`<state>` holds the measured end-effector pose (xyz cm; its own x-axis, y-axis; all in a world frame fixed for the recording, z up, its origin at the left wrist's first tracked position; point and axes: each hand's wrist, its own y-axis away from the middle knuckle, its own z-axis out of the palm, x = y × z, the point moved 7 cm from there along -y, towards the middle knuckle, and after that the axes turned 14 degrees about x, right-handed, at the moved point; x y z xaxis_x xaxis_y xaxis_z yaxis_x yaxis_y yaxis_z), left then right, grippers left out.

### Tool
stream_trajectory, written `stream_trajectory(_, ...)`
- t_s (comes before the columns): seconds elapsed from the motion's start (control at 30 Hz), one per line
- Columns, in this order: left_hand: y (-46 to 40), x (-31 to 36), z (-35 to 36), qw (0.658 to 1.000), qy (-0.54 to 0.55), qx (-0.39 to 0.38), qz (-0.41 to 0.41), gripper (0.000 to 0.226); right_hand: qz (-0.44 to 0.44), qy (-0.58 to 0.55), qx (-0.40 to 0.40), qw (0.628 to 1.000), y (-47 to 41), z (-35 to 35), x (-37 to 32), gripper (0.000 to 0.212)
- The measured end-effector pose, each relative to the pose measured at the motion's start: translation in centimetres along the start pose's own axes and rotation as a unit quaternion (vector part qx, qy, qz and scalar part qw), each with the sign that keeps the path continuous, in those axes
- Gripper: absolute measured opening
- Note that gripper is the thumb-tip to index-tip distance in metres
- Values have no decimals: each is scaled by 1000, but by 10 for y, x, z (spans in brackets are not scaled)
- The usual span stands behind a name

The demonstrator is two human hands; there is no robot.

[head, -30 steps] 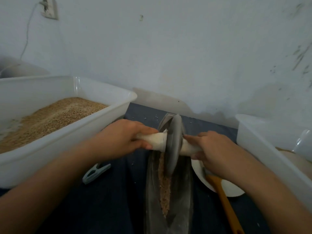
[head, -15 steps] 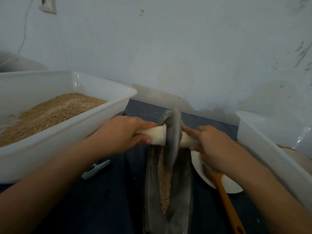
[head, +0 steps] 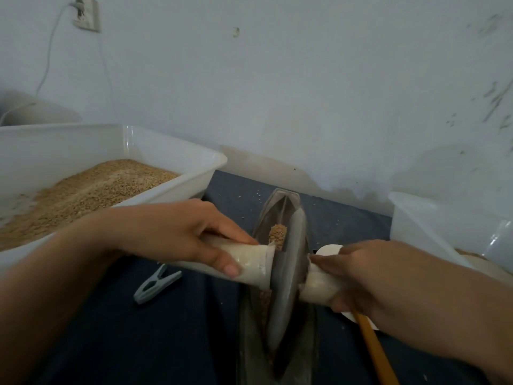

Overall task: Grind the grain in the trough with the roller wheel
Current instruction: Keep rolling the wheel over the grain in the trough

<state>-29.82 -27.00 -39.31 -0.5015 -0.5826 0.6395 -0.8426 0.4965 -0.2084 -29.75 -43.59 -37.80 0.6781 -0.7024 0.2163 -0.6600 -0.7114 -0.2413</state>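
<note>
Gripping the roller wheel [head: 288, 276], a thin grey disc standing on edge in the narrow, boat-shaped metal trough [head: 277, 201]: left hand [head: 177, 232] wrapped round one smooth cream handle, right hand [head: 358, 276] round the other. Coarse tan grain [head: 277, 234] heaped in the groove just behind the disc.

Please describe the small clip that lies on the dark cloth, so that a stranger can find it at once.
Start at the big white tub of grain on the left. Just in front of its near wall, on the dark cloth below the left hand, lies the clothespin. It alone is pale grey-green and small, with two splayed legs.
</note>
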Motion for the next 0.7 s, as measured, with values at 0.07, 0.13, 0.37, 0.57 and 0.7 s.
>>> stream_trajectory(0.07,-5,-9,2,998,-49,23,-17,40,19,5,5,1000,-8,5,7,45)
stream_trajectory(0.13,-15,-23,0,988,-121,85,-42,37,59,15,-2,998,-21,19,21,61)
stream_trajectory(0.37,-33,-41,-4,940,-234,243,-48,44,101,1,111,989,-35,39,46,65)
stream_trajectory(0.57,-11,-14,-4,995,-72,70,0,36,31,1,-13,999,-17,10,11,51)
stream_trajectory(0.7,1,-3,0,1000,-7,-12,-5,40,-6,-26,-21,999,2,-12,-9,45)
